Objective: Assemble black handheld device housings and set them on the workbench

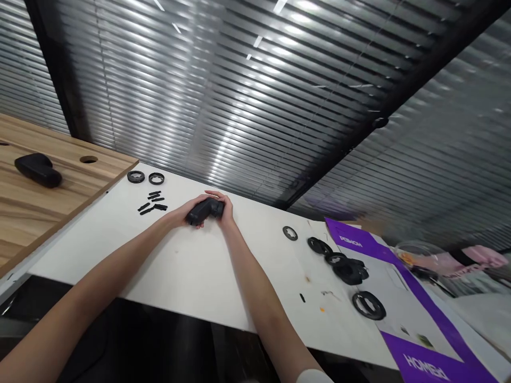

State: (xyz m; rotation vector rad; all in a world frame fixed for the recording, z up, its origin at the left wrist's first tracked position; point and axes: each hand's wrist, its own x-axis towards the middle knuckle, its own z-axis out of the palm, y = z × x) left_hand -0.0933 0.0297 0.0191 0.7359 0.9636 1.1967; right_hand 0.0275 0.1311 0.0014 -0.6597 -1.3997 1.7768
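Observation:
Above the white table, both hands hold one black L-shaped device with a thick handle (200,213). My left hand (184,211) wraps around its handle end on the left. My right hand (226,206) is closed around the shorter, round end, with the fingers reaching over the back. Part of the fingers is hidden behind the device. To the left of my hands lie several small black strips (154,201). Beyond them are two black rings with star-shaped openings, a nearer-left ring (136,176) and one beside it (156,178).
A similar black device (39,170) lies on the wooden table (83,181) at left. Right of my arms are a flat ring (290,233), several black round parts (349,271), a large black ring (369,305) and a purple-edged sheet (425,356). Slatted blinds (191,96) rise behind.

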